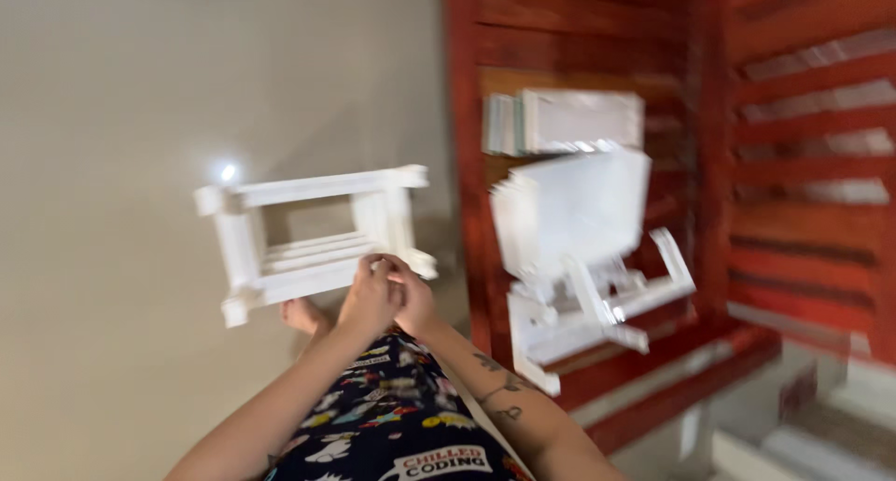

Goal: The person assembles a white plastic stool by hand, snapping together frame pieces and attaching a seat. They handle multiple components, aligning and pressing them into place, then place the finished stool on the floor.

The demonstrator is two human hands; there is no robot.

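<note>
Both hands met at the lower right corner of a slatted frame (313, 243) lying on its side on the floor (112, 117), the left hand (367, 297) just left of the right hand (411, 294). A bare foot (303, 315) rested below the frame. To the right, stacked panels (569, 206) and loose frame pieces (597, 308) sat on a slatted bench (709, 369), with another stack of panels (565, 120) behind them.

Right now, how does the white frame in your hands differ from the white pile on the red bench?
The frame is one assembled piece with an open middle; the pile is loose panels and bars stacked together. The frame is held up by both hands, left hand and right hand, over the bare floor; the pile rests on the red bench. Both are white and blurred.
</note>
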